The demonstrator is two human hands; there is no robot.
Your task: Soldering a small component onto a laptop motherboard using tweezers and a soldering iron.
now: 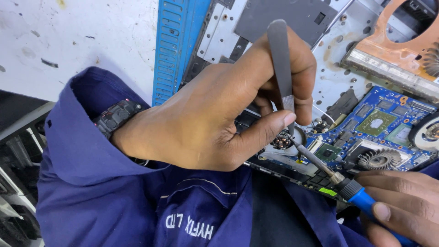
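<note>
Head view: your left hand (215,114) pinches the tweezers (281,68) upright, tips down at a small round part (282,140) on the board's (366,132) left edge. Your right hand (402,208) grips the iron (343,183); its tip meets the same spot. Heatsink (393,59) and fans crowd the right; the bench (91,41) lies open left.

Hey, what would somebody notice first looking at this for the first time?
The left hand, mid-frame, pinches grey metal tweezers over a blue circuit board. At lower right, the right hand holds a blue-handled soldering iron, its tip meeting the tweezers' tip on the board. A copper heatsink sits top right.
</note>
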